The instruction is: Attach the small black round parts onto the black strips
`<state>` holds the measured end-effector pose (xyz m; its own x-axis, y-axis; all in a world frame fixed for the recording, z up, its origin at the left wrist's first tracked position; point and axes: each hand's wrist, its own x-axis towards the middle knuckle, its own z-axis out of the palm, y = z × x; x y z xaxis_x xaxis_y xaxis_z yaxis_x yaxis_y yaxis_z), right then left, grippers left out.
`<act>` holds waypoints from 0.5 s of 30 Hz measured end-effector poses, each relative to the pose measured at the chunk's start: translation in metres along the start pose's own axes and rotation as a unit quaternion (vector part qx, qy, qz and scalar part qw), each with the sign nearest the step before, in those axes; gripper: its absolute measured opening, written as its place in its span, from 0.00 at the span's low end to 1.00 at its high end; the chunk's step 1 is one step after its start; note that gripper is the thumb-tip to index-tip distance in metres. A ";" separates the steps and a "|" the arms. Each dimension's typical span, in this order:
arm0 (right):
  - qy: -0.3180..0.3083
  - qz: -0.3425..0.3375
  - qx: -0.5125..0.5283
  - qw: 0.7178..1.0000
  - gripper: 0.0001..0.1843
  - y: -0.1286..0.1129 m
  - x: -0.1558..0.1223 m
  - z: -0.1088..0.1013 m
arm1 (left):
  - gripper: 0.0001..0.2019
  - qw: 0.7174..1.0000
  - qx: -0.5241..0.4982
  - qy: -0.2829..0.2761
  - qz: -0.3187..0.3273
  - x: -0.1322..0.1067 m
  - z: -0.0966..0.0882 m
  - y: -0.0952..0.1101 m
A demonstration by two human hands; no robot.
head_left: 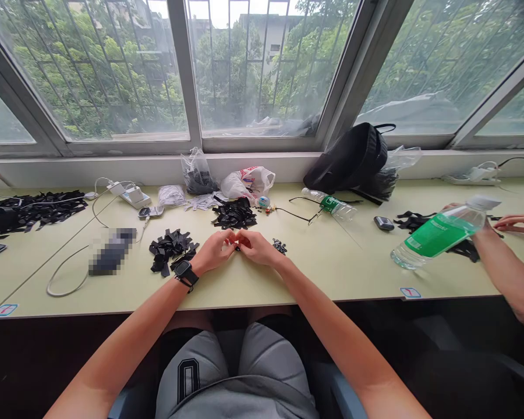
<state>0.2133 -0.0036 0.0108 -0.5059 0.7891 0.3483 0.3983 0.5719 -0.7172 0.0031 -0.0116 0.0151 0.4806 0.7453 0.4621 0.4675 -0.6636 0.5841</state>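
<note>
Head view:

1. Fingertips point(229, 236) of both hands are pressed together at the middle of the desk, pinching a small dark piece point(236, 247); it is mostly hidden, so its exact shape cannot be told.
2. Left hand point(213, 251) and right hand point(257, 247) curve toward each other and touch at the fingers, with both forearms resting toward the desk edge.
3. Just past the right hand lies a little cluster of small black parts point(279, 246). A black wristwatch point(184, 273) sits on the left wrist.
4. A heap of black strips point(171, 250) lies just left of the left hand, and a second heap of black strips point(233, 214) lies ahead of the hands.
5. Farther left are a long spread of black strips point(39, 208) and a pixelated object point(112, 251) beside a looped white cable point(65, 273).
6. Ahead on the right are a green-labelled water bottle point(329, 205), eyeglasses point(305, 208) and a black backpack point(347, 157) against the window ledge.
7. At the right edge, a co-worker's hand point(517, 224) is beside a tilted water bottle point(439, 235) and more black strips point(463, 250).
</note>
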 end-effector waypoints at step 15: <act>0.001 -0.013 -0.037 0.999 0.08 -0.005 -0.001 0.000 | 0.04 1.000 -0.001 -0.021 -0.007 0.000 -0.001 -0.003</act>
<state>0.2117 -0.0068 0.0144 -0.5159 0.7736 0.3679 0.4398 0.6078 -0.6612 0.0010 -0.0095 0.0135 0.5058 0.7504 0.4254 0.4722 -0.6536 0.5915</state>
